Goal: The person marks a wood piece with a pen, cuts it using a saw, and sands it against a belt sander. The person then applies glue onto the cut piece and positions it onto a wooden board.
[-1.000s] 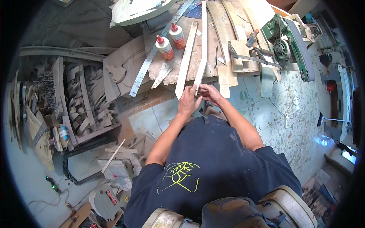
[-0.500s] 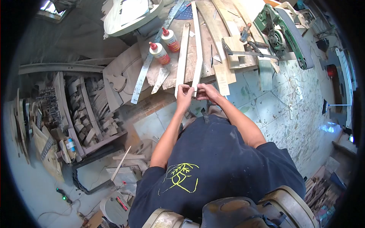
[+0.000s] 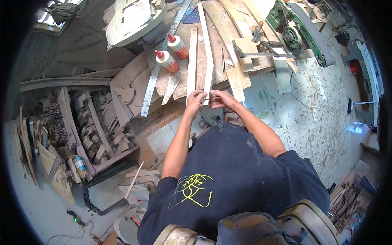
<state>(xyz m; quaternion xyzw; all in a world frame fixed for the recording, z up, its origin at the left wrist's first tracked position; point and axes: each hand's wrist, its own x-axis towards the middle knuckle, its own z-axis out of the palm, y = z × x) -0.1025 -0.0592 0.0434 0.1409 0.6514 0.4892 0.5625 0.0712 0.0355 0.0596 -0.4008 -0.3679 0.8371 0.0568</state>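
A long, pale wooden strip (image 3: 208, 73) with a slight bend lies lengthwise across the workbench, its near end at the bench's front edge. My left hand (image 3: 196, 101) pinches that end from the left side. From the other side, the fingers of my right hand (image 3: 222, 100) close on the same end, partly hiding it. Just left of it is a second straight wooden strip (image 3: 192, 61), its near end right beside my left fingers; whether they touch it I cannot tell. Two white glue bottles with red caps, a front one (image 3: 167, 62) and a rear one (image 3: 178, 47), stand farther left.
On the bench (image 3: 218, 77) are several boards, a long metal ruler (image 3: 152, 87) and a bar clamp (image 3: 261, 54). A green belt sander (image 3: 300, 34) stands at the back right. Wood offcuts fill a rack (image 3: 98, 143) on the left.
The view has tilted and shifted slightly, so the bench appears a little farther left. Both hands stay at the near end of the bent strip, with barely any finger movement.
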